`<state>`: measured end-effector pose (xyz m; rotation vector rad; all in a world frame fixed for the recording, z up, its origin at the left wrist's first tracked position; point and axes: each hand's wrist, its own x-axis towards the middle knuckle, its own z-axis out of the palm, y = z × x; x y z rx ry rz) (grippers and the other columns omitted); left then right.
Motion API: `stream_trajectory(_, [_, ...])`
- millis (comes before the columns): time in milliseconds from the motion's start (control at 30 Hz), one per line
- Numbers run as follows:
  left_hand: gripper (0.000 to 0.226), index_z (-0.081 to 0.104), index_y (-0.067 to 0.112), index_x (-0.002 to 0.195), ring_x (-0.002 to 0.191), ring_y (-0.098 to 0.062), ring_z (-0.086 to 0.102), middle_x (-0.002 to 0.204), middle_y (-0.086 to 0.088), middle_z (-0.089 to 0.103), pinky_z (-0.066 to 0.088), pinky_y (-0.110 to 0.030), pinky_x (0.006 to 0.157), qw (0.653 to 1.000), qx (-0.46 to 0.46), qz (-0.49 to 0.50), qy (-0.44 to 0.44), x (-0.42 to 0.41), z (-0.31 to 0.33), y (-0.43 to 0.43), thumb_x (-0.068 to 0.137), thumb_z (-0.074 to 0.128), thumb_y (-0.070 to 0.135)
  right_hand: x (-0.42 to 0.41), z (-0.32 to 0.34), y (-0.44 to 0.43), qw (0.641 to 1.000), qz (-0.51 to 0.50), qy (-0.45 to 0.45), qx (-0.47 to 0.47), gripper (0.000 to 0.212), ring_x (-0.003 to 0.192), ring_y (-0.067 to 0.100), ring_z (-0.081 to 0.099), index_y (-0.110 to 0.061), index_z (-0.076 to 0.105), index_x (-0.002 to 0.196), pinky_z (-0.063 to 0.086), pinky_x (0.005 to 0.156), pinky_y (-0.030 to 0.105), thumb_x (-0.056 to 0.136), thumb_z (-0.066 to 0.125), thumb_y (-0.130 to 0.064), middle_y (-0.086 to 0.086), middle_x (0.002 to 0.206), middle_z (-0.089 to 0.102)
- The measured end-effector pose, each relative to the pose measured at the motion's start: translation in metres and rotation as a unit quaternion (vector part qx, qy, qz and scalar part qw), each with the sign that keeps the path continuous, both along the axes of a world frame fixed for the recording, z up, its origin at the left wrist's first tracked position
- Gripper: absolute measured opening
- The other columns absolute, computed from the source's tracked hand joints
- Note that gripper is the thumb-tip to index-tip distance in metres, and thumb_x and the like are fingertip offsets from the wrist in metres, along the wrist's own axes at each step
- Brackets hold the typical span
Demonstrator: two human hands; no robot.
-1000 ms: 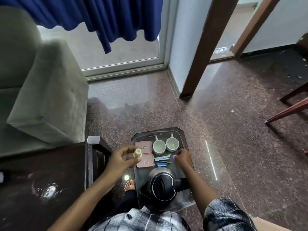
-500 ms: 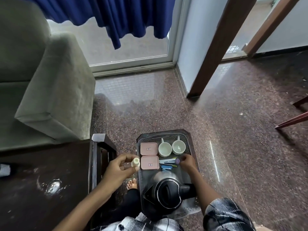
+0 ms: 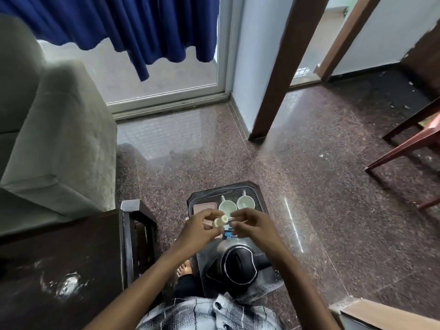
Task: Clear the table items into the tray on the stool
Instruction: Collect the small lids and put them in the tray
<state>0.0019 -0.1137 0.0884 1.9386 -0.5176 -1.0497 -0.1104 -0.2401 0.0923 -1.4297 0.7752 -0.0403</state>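
My left grip [image 3: 200, 231] is pinched round a small cream bottle [image 3: 220, 222]. It holds the bottle on its side above the tray [image 3: 259, 195], over the stretch between the pink box [image 3: 204, 207] and the kettle [image 3: 238, 260]. I judge the bottle light and rigid, likely plastic, and smooth enough to slip from a loose pinch or roll once set down. The sound hold is across its body, thumb against fingers, not on the narrower cap end, which points right toward my right grip [image 3: 256, 228]. The two cups [image 3: 227, 207] at the far end of the tray look ceramic, so I would set the bottle down clear of them.

My right grip sits just beside the cap end with fingers curled. I cannot tell whether it touches the bottle, pinches something small of its own, or holds nothing. Both hands cover the middle of the tray: only a scrap of blue sachets [image 3: 228, 232] shows between them, and the pink box is half hidden. The stool under the tray is out of sight altogether. The dark table [image 3: 59, 270] at left is cut off by the frame edge, so I cannot say what lies on the rest of it.
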Motion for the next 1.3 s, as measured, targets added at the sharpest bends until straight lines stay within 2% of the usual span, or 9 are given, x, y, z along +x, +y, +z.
stream_trajectory(133, [0.032, 0.063, 0.022, 0.111, 0.07, -0.004, 0.063, 0.103, 0.008, 0.066, 0.048, -0.013, 0.065, 0.993, 0.052, -0.059, -0.087, -0.002, -0.003, -0.002, 0.08, 0.071, 0.019, 0.003, -0.007, 0.016, 0.993, 0.043, 0.022, -0.111, 0.025, 0.06, 0.015, 0.061, -0.031, 0.063, 0.08, 0.048, 0.061, 0.028, 0.075, 0.071, -0.007, -0.002, 0.067, 0.061])
stream_trajectory(200, [0.031, 0.064, 0.019, 0.111, 0.073, -0.005, 0.064, 0.104, 0.005, 0.068, 0.047, -0.013, 0.066, 0.988, 0.058, -0.077, -0.124, -0.005, -0.004, -0.001, 0.08, 0.071, 0.019, 0.001, -0.014, 0.02, 0.985, 0.043, 0.047, -0.16, 0.019, 0.058, 0.008, 0.057, -0.029, 0.064, 0.084, 0.046, 0.06, 0.026, 0.076, 0.07, -0.013, -0.005, 0.066, 0.06])
stream_trajectory(333, [0.03, 0.065, 0.02, 0.111, 0.062, 0.004, 0.054, 0.081, 0.011, 0.06, 0.038, -0.004, 0.055, 0.981, 0.069, -0.112, -0.14, -0.01, -0.005, 0.002, 0.082, 0.068, 0.021, -0.005, -0.021, 0.027, 0.97, 0.054, 0.081, -0.221, 0.014, 0.056, 0.003, 0.052, -0.02, 0.069, 0.091, 0.043, 0.059, 0.024, 0.078, 0.067, -0.017, -0.005, 0.067, 0.061])
stream_trajectory(433, [0.044, 0.057, 0.029, 0.123, 0.082, -0.004, 0.066, 0.109, 0.01, 0.064, 0.05, -0.017, 0.075, 0.986, 0.067, -0.112, -0.105, -0.008, -0.01, 0.005, 0.082, 0.067, 0.019, -0.01, -0.031, 0.014, 0.962, 0.04, 0.111, -0.247, 0.013, 0.059, 0.004, 0.053, -0.018, 0.069, 0.089, 0.046, 0.062, 0.029, 0.076, 0.068, -0.018, -0.009, 0.063, 0.059])
stream_trajectory(567, [0.038, 0.056, 0.028, 0.124, 0.079, -0.004, 0.062, 0.109, 0.009, 0.064, 0.048, -0.022, 0.08, 0.986, 0.091, -0.111, -0.085, 0.003, -0.011, 0.011, 0.088, 0.06, 0.018, -0.023, -0.062, -0.032, 0.909, 0.055, 0.209, -0.356, 0.012, 0.072, 0.016, 0.057, -0.013, 0.065, 0.088, 0.034, 0.058, 0.026, 0.082, 0.061, -0.022, 0.002, 0.082, 0.066])
stream_trajectory(700, [0.029, 0.06, 0.024, 0.117, 0.093, -0.012, 0.064, 0.11, 0.005, 0.065, 0.048, -0.022, 0.084, 0.987, 0.117, -0.096, -0.054, 0.014, -0.014, 0.026, 0.089, 0.058, 0.017, -0.026, -0.106, -0.069, 0.847, 0.16, 0.273, -0.428, 0.013, 0.085, 0.032, 0.064, -0.008, 0.06, 0.092, 0.044, 0.063, 0.034, 0.085, 0.053, -0.017, 0.015, 0.096, 0.068])
stream_trajectory(867, [0.025, 0.061, 0.029, 0.108, 0.077, 0.002, 0.059, 0.096, 0.007, 0.065, 0.041, -0.004, 0.068, 0.991, 0.106, -0.072, -0.038, 0.02, -0.012, 0.043, 0.09, 0.058, 0.014, -0.009, -0.138, -0.077, 0.793, 0.277, 0.28, -0.465, 0.022, 0.089, 0.031, 0.067, -0.004, 0.061, 0.098, 0.052, 0.071, 0.039, 0.09, 0.041, -0.007, 0.016, 0.098, 0.068])
stream_trajectory(1133, [0.026, 0.06, 0.042, 0.101, 0.084, 0.005, 0.062, 0.104, 0.016, 0.068, 0.043, -0.013, 0.08, 0.994, 0.094, -0.037, -0.027, 0.032, -0.005, 0.057, 0.09, 0.059, 0.018, 0.014, -0.158, -0.076, 0.756, 0.327, 0.3, -0.481, 0.026, 0.099, 0.037, 0.065, 0.001, 0.064, 0.102, 0.051, 0.075, 0.041, 0.088, 0.045, -0.01, 0.021, 0.106, 0.067])
stream_trajectory(1300, [0.026, 0.059, 0.042, 0.102, 0.095, -0.002, 0.062, 0.106, 0.016, 0.067, 0.047, -0.022, 0.09, 0.994, 0.101, -0.031, -0.018, 0.034, -0.006, 0.06, 0.09, 0.058, 0.019, 0.02, -0.155, -0.082, 0.765, 0.306, 0.307, -0.477, 0.026, 0.1, 0.037, 0.064, -0.003, 0.062, 0.105, 0.05, 0.075, 0.04, 0.086, 0.047, -0.01, 0.019, 0.108, 0.065])
